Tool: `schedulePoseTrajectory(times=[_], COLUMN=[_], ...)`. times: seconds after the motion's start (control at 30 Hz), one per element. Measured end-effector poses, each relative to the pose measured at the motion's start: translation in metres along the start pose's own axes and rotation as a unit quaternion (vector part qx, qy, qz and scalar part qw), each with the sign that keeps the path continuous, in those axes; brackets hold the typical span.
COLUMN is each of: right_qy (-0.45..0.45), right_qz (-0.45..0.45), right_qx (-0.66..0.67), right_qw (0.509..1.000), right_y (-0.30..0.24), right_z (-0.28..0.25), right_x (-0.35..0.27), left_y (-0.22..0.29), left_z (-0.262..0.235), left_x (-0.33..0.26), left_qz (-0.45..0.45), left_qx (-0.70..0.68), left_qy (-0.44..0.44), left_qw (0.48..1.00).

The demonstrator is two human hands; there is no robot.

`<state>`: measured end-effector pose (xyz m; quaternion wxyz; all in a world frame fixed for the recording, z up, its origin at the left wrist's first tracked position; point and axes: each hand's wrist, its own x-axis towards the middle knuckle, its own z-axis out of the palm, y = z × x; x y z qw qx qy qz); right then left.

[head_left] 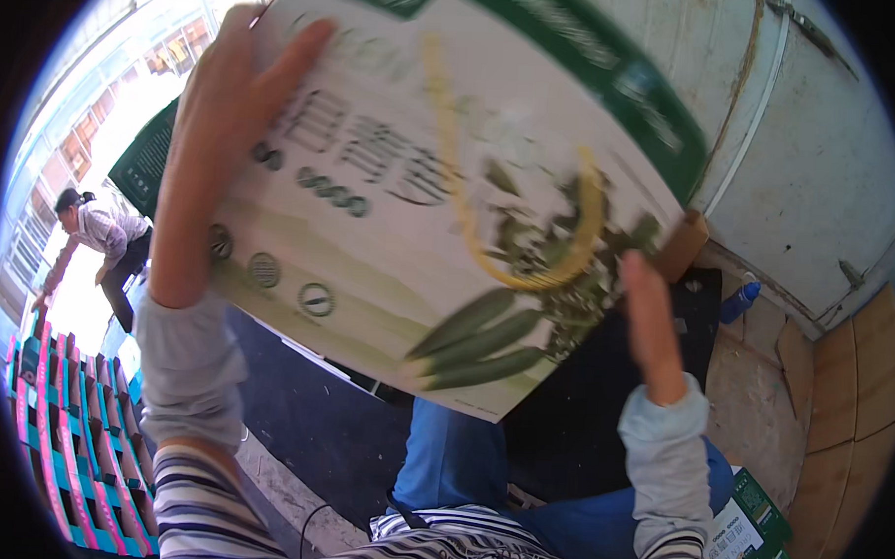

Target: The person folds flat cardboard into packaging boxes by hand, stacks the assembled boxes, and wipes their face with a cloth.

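Observation:
A large white and green printed carton (331, 236) with a yellow rope handle (526, 279) fills the upper middle, tilted and partly blurred by motion. My left hand (227, 104) clasps its left side, with the thumb lying on the printed face and the other fingers mostly hidden. At the lower right edge, my right hand (651, 321) holds the carton; it is blurred, and only part of it shows. Under the carton, a dark work surface (295, 402) is partly covered.
At the far left a person (114, 233) bends toward stacked pink and teal cartons (77, 434). A blue bottle (739, 302) stands at the right, near cardboard sheets (853, 382). Green and white cartons (754, 527) lie lower right. A pale metal door (827, 145) stands behind.

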<state>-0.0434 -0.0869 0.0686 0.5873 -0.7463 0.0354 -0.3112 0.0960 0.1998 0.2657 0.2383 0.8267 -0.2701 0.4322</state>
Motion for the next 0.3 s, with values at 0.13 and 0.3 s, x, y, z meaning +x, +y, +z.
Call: schedulePoseTrajectory(times=[0.13, 0.3], right_qy=[-0.139, -0.215], right_qz=[0.089, 0.119], right_qx=[0.143, 0.206], right_qw=[0.976, 0.947], right_y=[-0.016, -0.015], right_z=[0.081, 0.178], right_x=[0.015, 0.011], left_y=[-0.104, -0.251], left_z=[-0.016, -0.004], left_x=[0.007, -0.005], left_qz=[-0.09, -0.072], left_qx=[0.036, 0.069], left_qy=[-0.07, -0.164], left_qw=[0.993, 0.981])
